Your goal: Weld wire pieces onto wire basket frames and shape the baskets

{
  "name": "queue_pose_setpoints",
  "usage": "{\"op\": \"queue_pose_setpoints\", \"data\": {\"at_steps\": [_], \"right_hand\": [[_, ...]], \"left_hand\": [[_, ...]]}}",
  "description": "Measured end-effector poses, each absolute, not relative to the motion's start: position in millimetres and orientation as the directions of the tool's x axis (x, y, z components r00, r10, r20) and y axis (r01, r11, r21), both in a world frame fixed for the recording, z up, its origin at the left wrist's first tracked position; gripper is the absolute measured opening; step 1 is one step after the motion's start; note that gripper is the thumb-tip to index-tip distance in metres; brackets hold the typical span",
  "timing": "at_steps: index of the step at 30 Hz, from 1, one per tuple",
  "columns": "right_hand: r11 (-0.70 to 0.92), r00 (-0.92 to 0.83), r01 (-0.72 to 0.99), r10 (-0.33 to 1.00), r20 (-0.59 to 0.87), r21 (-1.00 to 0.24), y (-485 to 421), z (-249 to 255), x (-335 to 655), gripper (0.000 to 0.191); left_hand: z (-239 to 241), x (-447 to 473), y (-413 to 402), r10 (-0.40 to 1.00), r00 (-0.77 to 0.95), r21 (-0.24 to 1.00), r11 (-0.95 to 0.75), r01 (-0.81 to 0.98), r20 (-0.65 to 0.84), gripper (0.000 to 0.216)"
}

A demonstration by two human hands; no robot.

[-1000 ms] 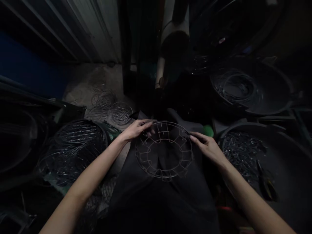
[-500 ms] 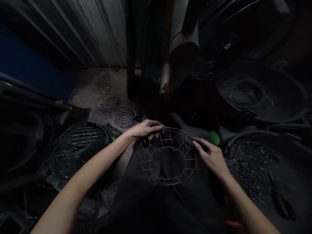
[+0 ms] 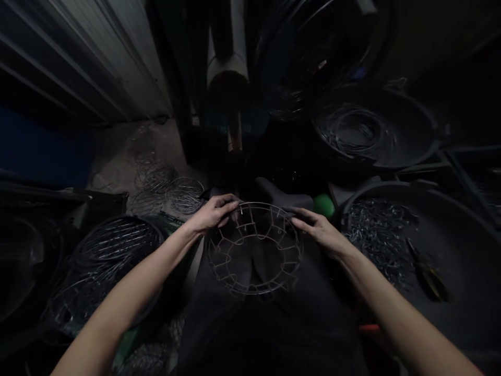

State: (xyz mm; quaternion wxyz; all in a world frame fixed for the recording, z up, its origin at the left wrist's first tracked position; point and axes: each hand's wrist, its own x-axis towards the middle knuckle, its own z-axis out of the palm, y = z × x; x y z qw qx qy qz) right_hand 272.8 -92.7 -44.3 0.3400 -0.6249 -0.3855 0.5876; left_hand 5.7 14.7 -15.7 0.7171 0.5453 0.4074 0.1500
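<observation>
A round wire frame hangs over my lap, its outer rings joined to a wavy inner wire by short bent pieces. My left hand pinches its upper left rim between thumb and fingers. On the upper right side, my right hand grips the rim the same way. The frame is tilted, with its far edge between my two hands. Dark trousers lie beneath it.
At right, a dark basin holds small metal pieces and pliers. Behind it, another basin contains wire rings. Wire frames fill a container at left; more wire rings lie on the floor. A machine column stands ahead.
The view has swung to the right, so the surroundings appear shifted left. Both hands still hold the wire frame, in nearly the same position over my lap.
</observation>
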Motion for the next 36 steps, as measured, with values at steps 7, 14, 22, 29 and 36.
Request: {"op": "queue_pose_setpoints", "data": {"at_steps": [7,14,22,29,36], "right_hand": [[-0.356,-0.017,0.195,0.930,-0.366,-0.914,-90.6,-38.3,271.0,0.046],[-0.437,-0.083,-0.037,0.898,-0.433,-0.899,-108.3,-40.6,248.2,0.058],[-0.280,0.218,0.385,0.954,-0.208,-0.880,-105.8,-24.9,227.0,0.025],[-0.298,0.022,0.296,0.952,-0.305,-0.908,-104.3,-16.6,227.3,0.032],[-0.390,0.051,0.251,0.919,-0.391,-0.886,-93.1,-35.5,223.3,0.026]], "left_hand": [[-24.7,-15.8,11.7,0.765,0.521,0.925,0.330,0.189,-0.379,0.036],[-35.1,-55.4,4.6,0.856,0.355,0.918,0.395,0.021,-0.376,0.036],[-30.4,-68.5,-6.1,0.869,0.305,0.906,0.421,-0.044,-0.389,0.038],[-42.5,-85.3,-11.3,0.868,0.296,0.901,0.430,-0.051,-0.398,0.039],[-52.7,-84.4,-12.3,0.882,0.245,0.902,0.428,-0.057,-0.403,0.048]]}}
